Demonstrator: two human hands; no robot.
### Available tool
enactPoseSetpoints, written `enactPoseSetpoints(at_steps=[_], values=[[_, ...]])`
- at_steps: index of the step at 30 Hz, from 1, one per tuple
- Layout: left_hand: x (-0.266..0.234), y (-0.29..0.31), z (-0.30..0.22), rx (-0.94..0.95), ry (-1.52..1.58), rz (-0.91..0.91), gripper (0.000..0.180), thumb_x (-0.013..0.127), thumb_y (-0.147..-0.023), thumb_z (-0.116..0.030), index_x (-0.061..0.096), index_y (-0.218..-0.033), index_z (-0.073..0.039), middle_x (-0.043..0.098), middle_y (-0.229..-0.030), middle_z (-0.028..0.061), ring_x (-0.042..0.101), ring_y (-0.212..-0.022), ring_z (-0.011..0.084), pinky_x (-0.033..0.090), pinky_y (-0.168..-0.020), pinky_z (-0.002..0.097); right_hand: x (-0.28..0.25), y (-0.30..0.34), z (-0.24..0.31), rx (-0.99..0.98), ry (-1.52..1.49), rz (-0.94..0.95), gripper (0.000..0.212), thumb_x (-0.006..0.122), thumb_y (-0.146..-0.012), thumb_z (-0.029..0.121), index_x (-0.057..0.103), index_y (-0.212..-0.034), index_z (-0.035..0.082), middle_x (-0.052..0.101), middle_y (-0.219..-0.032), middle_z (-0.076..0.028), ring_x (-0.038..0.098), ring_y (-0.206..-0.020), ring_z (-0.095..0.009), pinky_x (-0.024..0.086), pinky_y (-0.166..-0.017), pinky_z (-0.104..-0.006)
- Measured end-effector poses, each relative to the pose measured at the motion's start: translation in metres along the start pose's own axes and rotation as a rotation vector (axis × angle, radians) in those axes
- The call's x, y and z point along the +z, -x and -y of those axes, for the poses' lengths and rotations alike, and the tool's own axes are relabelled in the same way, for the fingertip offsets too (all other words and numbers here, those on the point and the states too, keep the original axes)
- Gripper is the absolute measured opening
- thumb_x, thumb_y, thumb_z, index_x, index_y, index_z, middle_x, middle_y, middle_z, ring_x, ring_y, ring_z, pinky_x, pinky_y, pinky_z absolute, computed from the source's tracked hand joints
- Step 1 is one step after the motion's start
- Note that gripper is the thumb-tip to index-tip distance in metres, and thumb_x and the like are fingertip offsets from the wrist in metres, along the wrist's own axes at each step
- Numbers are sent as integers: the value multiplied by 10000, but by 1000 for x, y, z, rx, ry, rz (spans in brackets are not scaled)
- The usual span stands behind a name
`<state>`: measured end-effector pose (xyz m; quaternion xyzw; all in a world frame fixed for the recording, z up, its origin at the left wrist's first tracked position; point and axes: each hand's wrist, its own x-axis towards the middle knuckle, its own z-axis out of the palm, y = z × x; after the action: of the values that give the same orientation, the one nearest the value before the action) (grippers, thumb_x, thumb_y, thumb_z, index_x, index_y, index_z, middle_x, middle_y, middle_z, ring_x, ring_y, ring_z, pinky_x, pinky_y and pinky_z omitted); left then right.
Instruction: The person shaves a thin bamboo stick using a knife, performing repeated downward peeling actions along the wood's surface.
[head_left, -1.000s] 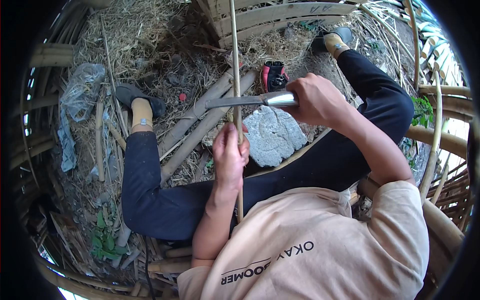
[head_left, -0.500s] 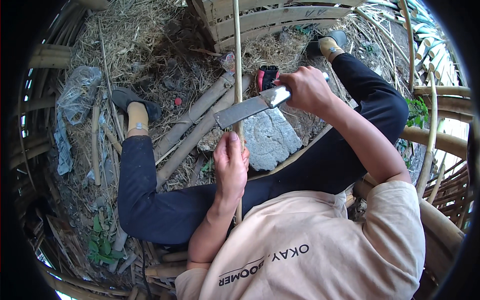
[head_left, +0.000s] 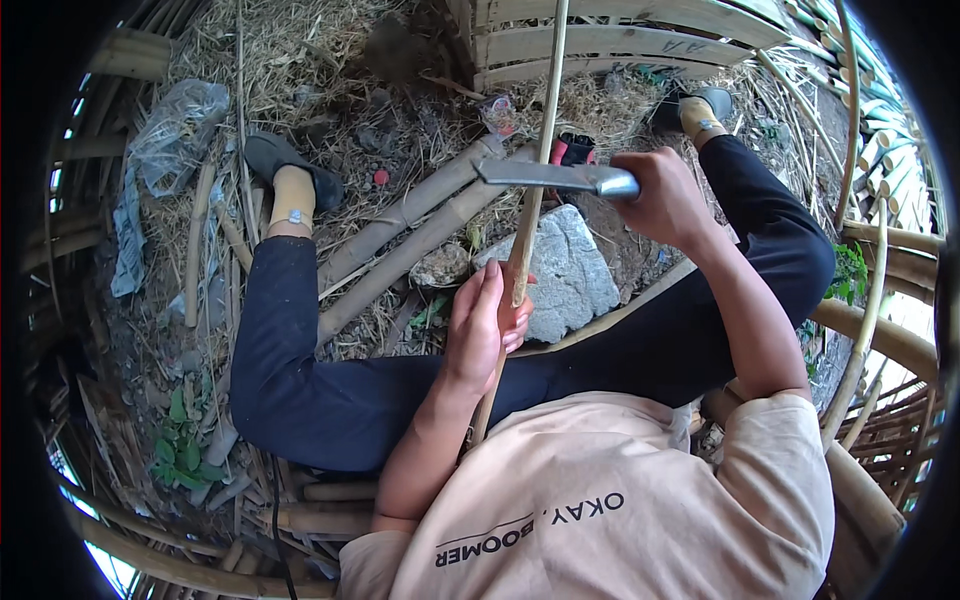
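A long, thin bamboo stick (head_left: 548,105) runs from the top of the view down to my lap, leaning a little to the right at its far end. My left hand (head_left: 478,325) is closed round it, thumb pointing up along the stick. Above that hand, a broad-bladed knife (head_left: 535,174) crosses the stick, its blade pointing left. The knife's handle is gripped in my right hand (head_left: 665,198), whose fingers hide most of it. Whether the blade's edge touches the stick, I cannot tell. Behind the stick lies a large grey stone (head_left: 575,270).
Two bamboo poles (head_left: 400,240) lie on the straw-littered ground between my feet. Ahead stands a slatted wooden crate (head_left: 610,45), with a red and black object (head_left: 573,149) before it. Plastic film (head_left: 180,135) is at the left; cut bamboo (head_left: 890,150) is piled far right.
The stick has tilted rightward at its far end. The knife has shifted farther up it and turned, showing its blade more edge-on. My left hand has rolled so its curled fingers show more.
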<state>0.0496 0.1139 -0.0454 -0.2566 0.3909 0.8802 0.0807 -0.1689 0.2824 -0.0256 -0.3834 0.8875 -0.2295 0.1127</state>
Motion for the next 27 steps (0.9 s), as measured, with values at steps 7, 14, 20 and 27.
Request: enactPoseSetpoints(at_steps=[7, 14, 20, 27], values=[[-2, 3, -8, 2, -197, 77, 280, 513, -1058, -280, 515, -1220, -52, 516, -728, -4, 472, -593, 51, 406, -520, 211, -8, 1, -2, -52, -170, -73, 231, 734, -892, 211, 709, -892, -18, 610, -627, -169, 518, -504, -266, 473, -555, -359], [0, 1, -5, -169, -207, 93, 194, 554, -1046, -249, 503, -1101, -70, 369, -624, -66, 348, -482, 26, 312, -426, 206, -12, 3, -7, -29, -85, -12, 187, 746, -809, 195, 733, -926, 48, 685, -746, -172, 665, -687, -348, 533, -667, -423], [5, -1, -1, -36, -175, 57, 157, 508, -1065, -233, 481, -954, -126, 281, -588, -89, 236, -432, 7, 186, -369, 198, 6, 3, -4, -77, 26, 131, 159, 745, -766, 226, 729, -872, 108, 676, -711, -152, 681, -712, -374, 555, -681, -480], [-5, 0, -10, 23, -68, 9, 276, 507, -1063, -347, 447, -907, -127, 329, -602, -80, 249, -442, -3, 192, -389, 185, 20, 13, 6, -37, -6, 110, 131, 748, -724, 194, 669, -754, 95, 629, -640, -138, 653, -673, -372, 524, -650, -482]])
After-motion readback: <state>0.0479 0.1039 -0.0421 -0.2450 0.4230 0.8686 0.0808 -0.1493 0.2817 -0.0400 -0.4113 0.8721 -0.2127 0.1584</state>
